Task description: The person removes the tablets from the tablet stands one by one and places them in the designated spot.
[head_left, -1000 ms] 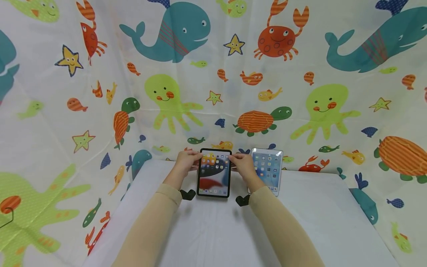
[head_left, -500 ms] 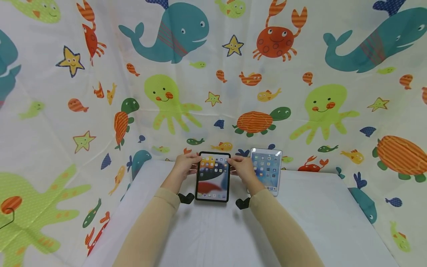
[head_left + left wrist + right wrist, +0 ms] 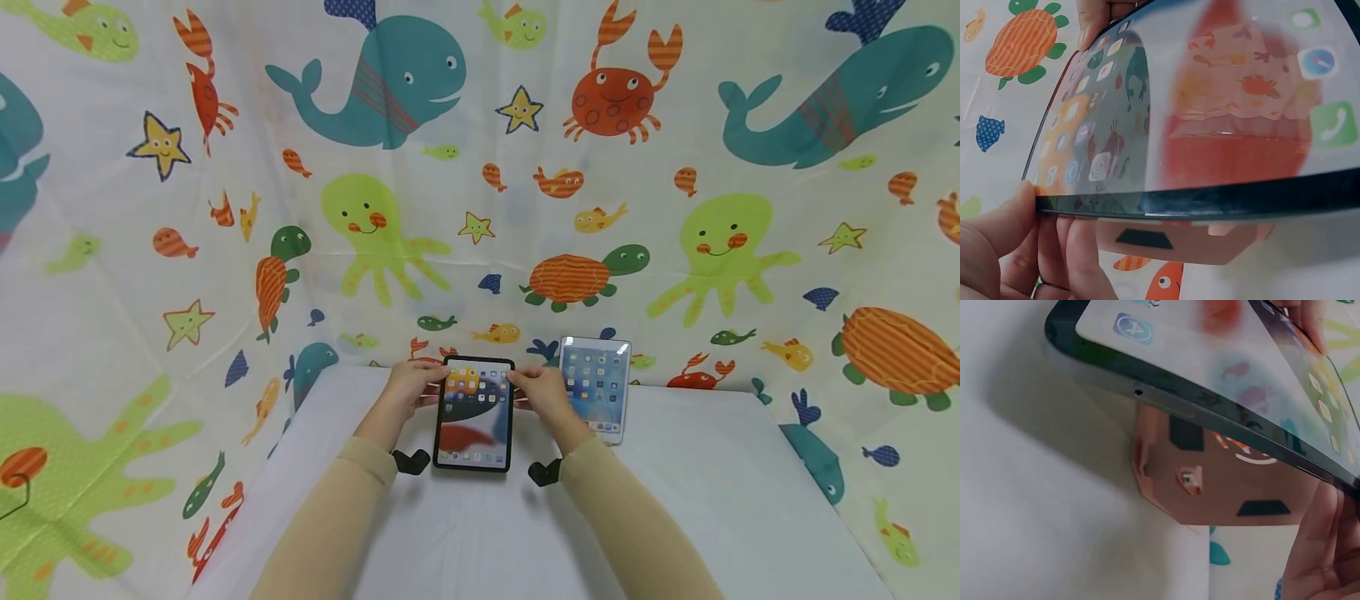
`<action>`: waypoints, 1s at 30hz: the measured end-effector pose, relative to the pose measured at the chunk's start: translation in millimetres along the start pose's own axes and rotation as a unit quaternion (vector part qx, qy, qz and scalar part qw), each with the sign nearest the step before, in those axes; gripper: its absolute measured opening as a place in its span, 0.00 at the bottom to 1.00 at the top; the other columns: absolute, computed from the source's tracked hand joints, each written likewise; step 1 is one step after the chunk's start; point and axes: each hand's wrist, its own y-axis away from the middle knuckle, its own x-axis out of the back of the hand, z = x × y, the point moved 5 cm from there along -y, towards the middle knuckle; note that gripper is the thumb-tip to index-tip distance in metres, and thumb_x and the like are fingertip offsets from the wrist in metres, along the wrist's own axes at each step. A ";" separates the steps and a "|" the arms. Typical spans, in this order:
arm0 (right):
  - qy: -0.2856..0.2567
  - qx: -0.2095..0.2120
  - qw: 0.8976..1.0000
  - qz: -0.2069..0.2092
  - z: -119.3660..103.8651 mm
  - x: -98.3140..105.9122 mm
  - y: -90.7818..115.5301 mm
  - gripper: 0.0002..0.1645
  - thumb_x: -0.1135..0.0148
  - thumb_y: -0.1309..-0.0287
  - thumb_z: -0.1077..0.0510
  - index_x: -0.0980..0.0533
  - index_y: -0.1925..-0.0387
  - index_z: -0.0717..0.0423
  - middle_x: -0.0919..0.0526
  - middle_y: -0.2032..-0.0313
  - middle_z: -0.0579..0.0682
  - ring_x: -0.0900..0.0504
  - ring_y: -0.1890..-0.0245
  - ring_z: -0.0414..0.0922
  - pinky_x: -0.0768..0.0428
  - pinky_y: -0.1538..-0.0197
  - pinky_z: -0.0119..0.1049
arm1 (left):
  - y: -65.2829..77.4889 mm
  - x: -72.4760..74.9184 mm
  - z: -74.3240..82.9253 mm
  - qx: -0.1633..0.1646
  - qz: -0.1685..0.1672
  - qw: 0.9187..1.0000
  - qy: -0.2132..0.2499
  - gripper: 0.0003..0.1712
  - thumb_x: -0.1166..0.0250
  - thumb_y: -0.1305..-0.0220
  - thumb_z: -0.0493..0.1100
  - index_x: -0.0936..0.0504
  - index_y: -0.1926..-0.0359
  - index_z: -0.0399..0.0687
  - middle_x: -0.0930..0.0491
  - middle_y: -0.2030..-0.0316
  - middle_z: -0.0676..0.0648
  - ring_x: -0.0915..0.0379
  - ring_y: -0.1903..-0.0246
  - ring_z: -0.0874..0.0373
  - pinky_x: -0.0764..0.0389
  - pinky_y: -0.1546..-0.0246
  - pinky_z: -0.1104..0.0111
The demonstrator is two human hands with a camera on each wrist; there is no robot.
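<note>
A black-framed tablet with a lit home screen is held upright and tilted back between both hands. My left hand pinches its upper left edge, thumb in front and fingers behind. On the upper right edge my right hand grips it likewise. Behind the tablet, in the right wrist view, stands a pinkish-brown piece with dark patches, apart from the tablet's lower part; it may be a case or stand. The same pinkish-brown piece shows under the tablet's edge in the left wrist view.
A second tablet with a white frame, also lit, leans upright just right of my right hand. A white-covered table lies below. Behind it hangs a curtain printed with sea animals. Dark wrist straps or devices sit at the wrists.
The black-framed tablet has come down and nearer to me, its lower edge most of all. Both hands keep their hold on it. The head view has tilted up slightly.
</note>
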 end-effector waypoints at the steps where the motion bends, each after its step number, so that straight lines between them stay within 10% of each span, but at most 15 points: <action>1: -0.002 -0.002 1.000 -0.002 1.5 -0.8 1.2 0.12 0.28 0.30 0.54 0.10 0.54 0.58 0.10 0.66 0.51 0.14 0.70 0.42 0.08 0.63 0.36 | 1.0 0.5 -1.2 0.000 0.000 1.000 -0.002 0.20 0.24 0.31 0.48 0.12 0.45 0.42 0.12 0.63 0.47 0.17 0.68 0.57 0.09 0.64 0.68; 30: -0.006 -0.057 0.998 -0.039 36.2 -12.6 38.3 0.13 0.30 0.28 0.55 0.11 0.53 0.61 0.09 0.64 0.52 0.15 0.71 0.43 0.11 0.67 0.31 | 22.9 9.8 -48.2 0.054 0.014 0.998 -0.017 0.18 0.24 0.32 0.47 0.10 0.48 0.39 0.11 0.64 0.44 0.18 0.71 0.57 0.14 0.74 0.72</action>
